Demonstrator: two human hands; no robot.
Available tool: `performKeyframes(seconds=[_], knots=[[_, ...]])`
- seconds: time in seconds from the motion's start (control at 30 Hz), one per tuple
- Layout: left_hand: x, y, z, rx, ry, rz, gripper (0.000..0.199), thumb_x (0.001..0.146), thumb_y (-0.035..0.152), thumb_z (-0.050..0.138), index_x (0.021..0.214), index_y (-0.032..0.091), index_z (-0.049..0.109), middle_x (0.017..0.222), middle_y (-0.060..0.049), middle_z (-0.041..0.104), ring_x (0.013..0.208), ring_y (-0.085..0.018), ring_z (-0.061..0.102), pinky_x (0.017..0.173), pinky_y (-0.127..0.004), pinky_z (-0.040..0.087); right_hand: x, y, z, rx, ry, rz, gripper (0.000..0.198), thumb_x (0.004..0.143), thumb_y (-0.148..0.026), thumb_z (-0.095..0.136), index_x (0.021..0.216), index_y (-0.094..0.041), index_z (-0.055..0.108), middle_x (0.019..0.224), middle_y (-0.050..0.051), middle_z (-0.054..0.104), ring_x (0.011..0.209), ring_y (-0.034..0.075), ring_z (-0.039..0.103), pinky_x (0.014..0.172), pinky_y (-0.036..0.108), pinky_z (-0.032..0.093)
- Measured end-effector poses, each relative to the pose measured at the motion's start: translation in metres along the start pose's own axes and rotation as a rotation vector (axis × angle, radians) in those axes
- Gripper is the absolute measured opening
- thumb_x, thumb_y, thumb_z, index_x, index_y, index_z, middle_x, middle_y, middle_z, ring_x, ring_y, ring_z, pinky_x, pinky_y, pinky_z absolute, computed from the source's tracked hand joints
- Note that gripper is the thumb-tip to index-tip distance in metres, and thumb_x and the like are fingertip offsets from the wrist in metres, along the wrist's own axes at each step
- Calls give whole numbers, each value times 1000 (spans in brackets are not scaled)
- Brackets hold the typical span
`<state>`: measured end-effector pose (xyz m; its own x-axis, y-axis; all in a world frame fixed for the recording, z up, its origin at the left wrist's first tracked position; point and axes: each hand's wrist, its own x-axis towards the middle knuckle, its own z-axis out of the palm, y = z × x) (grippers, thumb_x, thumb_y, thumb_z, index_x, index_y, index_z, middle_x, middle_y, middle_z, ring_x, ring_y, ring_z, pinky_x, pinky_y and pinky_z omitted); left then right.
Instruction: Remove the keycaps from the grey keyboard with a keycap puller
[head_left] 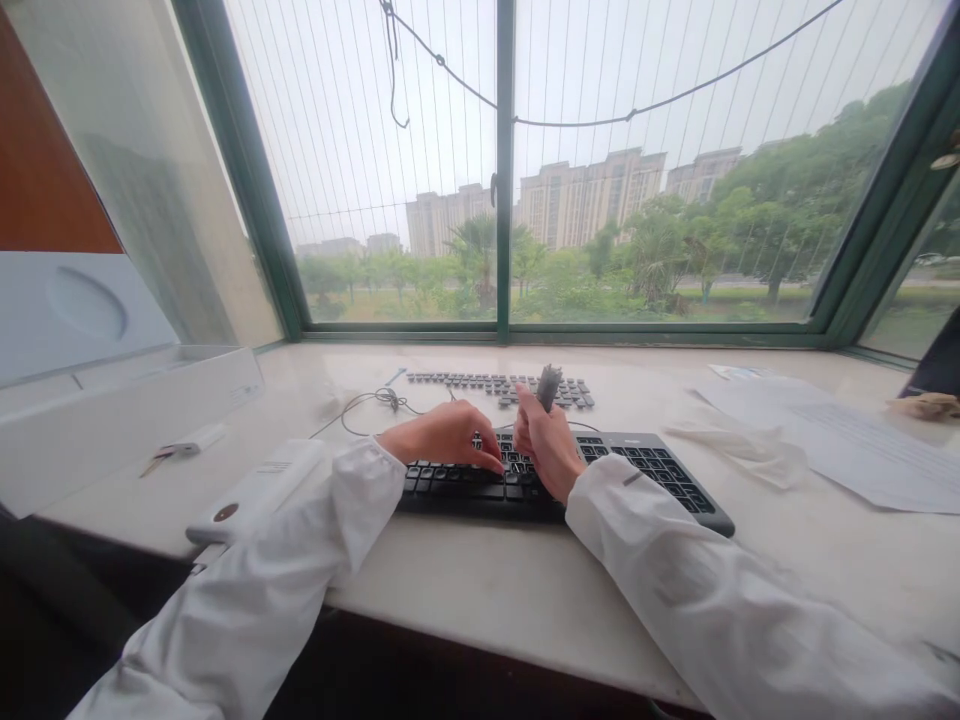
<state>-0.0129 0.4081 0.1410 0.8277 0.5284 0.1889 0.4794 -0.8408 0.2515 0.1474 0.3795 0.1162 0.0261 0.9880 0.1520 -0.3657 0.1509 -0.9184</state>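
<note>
A black keyboard [450, 490] lies near the front edge of the white counter. Keycaps cover its left part, while bare switches show across the right. My left hand [446, 435] bends down over its middle, thumb and fingers drawn together at the keys; anything small between the fingertips is hidden. Closed in a fist, my right hand [546, 445] grips a small dark grey brush [550, 385] above the keyboard, bristles pointing up. Behind the hands, loose keycaps [457, 381] are laid out in rows on the counter.
A thin cable [360, 402] loops behind the left hand. At left are a white box [135, 420], a white device with a round dark spot [255, 490] and a small key-like item [176, 452]. Papers [862, 450] and a crumpled tissue [742, 445] lie right. Windows stand behind.
</note>
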Motion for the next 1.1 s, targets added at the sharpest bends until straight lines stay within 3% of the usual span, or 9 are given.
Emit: performKeyframes(seconds=[0.37,1.1], knots=[[-2,2,5,71,43,71,19,80,41,63,82,26,74,77,3,72,62,-9,59,60,-20,39,-2,6,0,1,19,-38,52,80,-54,58,53,-23,26,40,-10,21,35,5,21,32,20,21],[-2,3,4,184,46,75,14,79,39,65,82,27,73,75,5,70,62,-8,58,56,-20,33,-3,5,4,37,11,-35,53,79,-51,61,50,-22,29,39,-9,24,34,5,21,32,22,19]])
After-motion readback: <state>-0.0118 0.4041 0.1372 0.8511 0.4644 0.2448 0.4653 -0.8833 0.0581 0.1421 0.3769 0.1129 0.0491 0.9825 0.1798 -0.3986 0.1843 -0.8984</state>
